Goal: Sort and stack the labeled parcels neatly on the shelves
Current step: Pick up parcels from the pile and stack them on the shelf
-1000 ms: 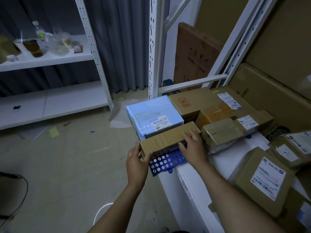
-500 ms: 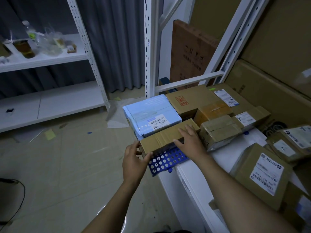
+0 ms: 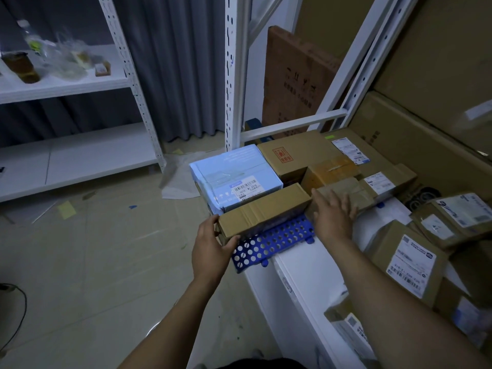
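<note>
Head: left hand (image 3: 211, 247) grips brown box (image 3: 263, 209); right hand (image 3: 332, 217) flat; blue parcel (image 3: 234, 174) just behind.

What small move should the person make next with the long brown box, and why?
Probably press the right hand against the right end of the long brown box: the left hand grips its left end, while the right lies flat with straight fingers, so only one side is held.

I read this as parcel storeroom. White slotted steel racking (image 3: 231, 75) on two sides, white shelf boards (image 3: 80, 161). Brown parcels (image 3: 407, 265) with barcode labels piled on low white surface (image 3: 306, 275). Big cartons (image 3: 426, 145) behind them. Grey curtain (image 3: 181, 62) at back, paper scraps (image 3: 66, 209) on tiled floor (image 3: 80, 262).
</note>
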